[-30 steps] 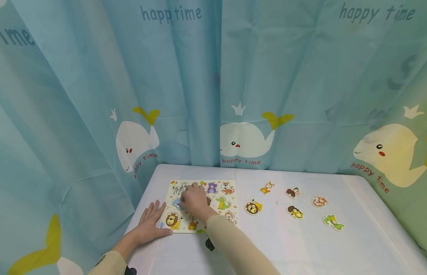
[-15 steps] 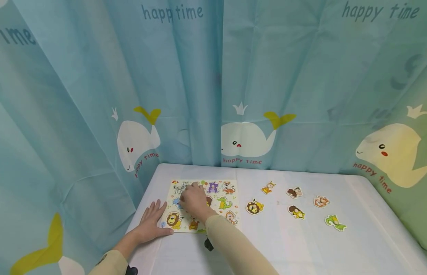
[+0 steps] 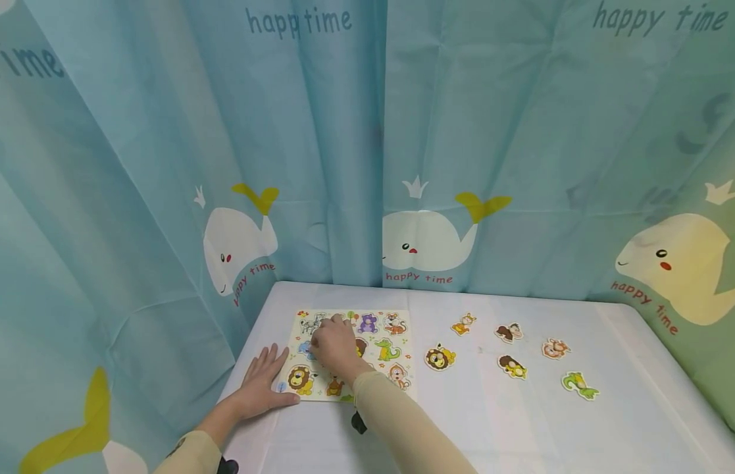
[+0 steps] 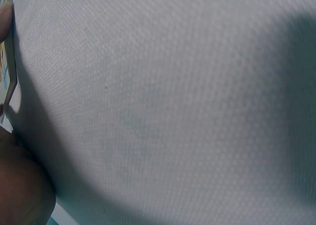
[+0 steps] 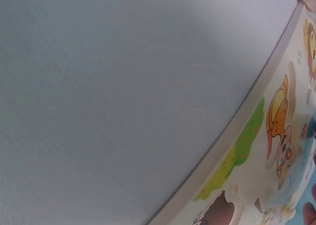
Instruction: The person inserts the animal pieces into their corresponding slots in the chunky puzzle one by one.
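An animal puzzle board (image 3: 376, 378) lies on the left part of the table in the head view. My left hand (image 3: 262, 388) rests spread at its left edge, thumb at the near left corner. My right hand (image 3: 336, 345) reaches over the board with curled fingers and pinches a blue elephant puzzle piece (image 3: 304, 349) at the board's left side; the hand covers part of it. Printed animals such as a lion (image 3: 300, 380), a purple hippo (image 3: 368, 322) and a green crocodile (image 3: 387, 349) show around the hand. In the right wrist view the board's near edge shows a kangaroo (image 5: 280, 109).
Several loose puzzle pieces lie right of the board: a kangaroo (image 3: 464, 324), a lion (image 3: 440, 357), a brown animal (image 3: 508, 332), a brown and yellow animal (image 3: 512, 367), a monkey (image 3: 555, 349) and a crocodile (image 3: 580, 386). A blue curtain (image 3: 337, 164) hangs behind the white table (image 3: 462, 428).
The elephant piece has shifted slightly under my right fingers, which stay at the same spot on the board. My left hand has not moved. The head view has drifted a little.
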`<action>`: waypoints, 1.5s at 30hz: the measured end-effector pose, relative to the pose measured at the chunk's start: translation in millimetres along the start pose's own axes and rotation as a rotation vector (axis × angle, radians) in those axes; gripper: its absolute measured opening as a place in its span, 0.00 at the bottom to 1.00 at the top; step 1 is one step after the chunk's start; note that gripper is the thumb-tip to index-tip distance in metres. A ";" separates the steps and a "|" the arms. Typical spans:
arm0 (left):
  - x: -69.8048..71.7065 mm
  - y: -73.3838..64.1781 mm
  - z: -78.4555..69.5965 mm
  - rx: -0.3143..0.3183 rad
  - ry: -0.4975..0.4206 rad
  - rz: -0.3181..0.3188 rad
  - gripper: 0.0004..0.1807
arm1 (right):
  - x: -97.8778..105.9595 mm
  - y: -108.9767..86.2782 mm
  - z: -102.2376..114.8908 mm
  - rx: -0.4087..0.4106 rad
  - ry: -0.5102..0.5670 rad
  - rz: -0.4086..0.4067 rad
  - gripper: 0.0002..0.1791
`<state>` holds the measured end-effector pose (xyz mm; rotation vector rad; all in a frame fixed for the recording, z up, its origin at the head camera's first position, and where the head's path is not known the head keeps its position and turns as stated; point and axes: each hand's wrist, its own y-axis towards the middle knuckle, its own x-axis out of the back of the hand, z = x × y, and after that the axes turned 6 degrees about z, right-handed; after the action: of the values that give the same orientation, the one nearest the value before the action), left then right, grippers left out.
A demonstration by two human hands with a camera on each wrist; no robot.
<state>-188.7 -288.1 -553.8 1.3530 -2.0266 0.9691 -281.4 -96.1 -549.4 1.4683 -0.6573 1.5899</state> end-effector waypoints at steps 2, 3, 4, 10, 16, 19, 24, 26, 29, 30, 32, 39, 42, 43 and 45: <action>0.1 0.0 -0.6 -0.002 0.004 0.000 0.63 | -1.1 0.1 -0.7 -0.001 0.002 -0.003 0.07; 0.2 -0.1 -1.0 -0.001 0.004 0.000 0.63 | -1.2 0.0 -0.8 -0.003 0.002 -0.003 0.07; 0.2 -0.4 -1.6 -0.003 0.005 0.000 0.63 | -1.0 -0.2 -0.8 -0.006 -0.001 -0.001 0.07; 1.0 -1.8 -3.3 0.003 0.008 0.005 0.63 | -0.7 -1.0 0.3 -0.018 -0.003 0.000 0.07; 0.7 -1.5 -2.5 0.004 0.005 0.008 0.62 | -2.6 -0.8 0.5 -0.022 0.004 -0.007 0.07; 0.7 -0.8 -2.6 0.001 0.004 0.010 0.63 | -1.7 -2.0 0.1 -0.026 0.011 -0.002 0.07; 0.7 0.7 -2.2 0.002 0.000 0.016 0.63 | 2.8 -5.4 -0.1 -0.028 0.032 0.021 0.08; 1.0 0.7 -2.1 0.003 -0.001 0.018 0.63 | 3.9 -6.4 -0.7 -0.028 0.039 0.037 0.08; 1.8 0.0 -2.5 0.003 -0.010 0.017 0.63 | 4.0 -6.8 -2.0 -0.029 0.051 0.067 0.09; 1.8 0.0 -1.9 0.001 -0.010 0.017 0.63 | 4.1 -6.9 -2.8 -0.028 0.057 0.072 0.09; 1.7 0.0 -1.9 -0.005 -0.007 0.015 0.63 | 6.4 -7.4 -4.8 -0.025 0.065 0.078 0.09; 0.0 1.5 1.1 -0.008 -0.003 0.006 0.64 | 25.8 -12.0 -17.9 0.007 0.117 0.027 0.08; -0.5 1.6 0.7 -0.007 0.001 0.008 0.64 | 35.3 -13.1 -26.1 0.025 0.124 0.006 0.08; -0.4 1.4 0.1 -0.010 0.001 0.007 0.64 | 38.3 -13.2 -29.0 0.031 0.121 0.000 0.08; -0.3 1.0 -0.5 -0.005 0.000 0.010 0.64 | 44.7 -13.6 -34.3 0.040 0.120 -0.008 0.09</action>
<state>-189.5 -287.2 -554.0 1.3414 -2.0359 0.9684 -285.4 -50.2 -514.1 1.3906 -0.5524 1.6791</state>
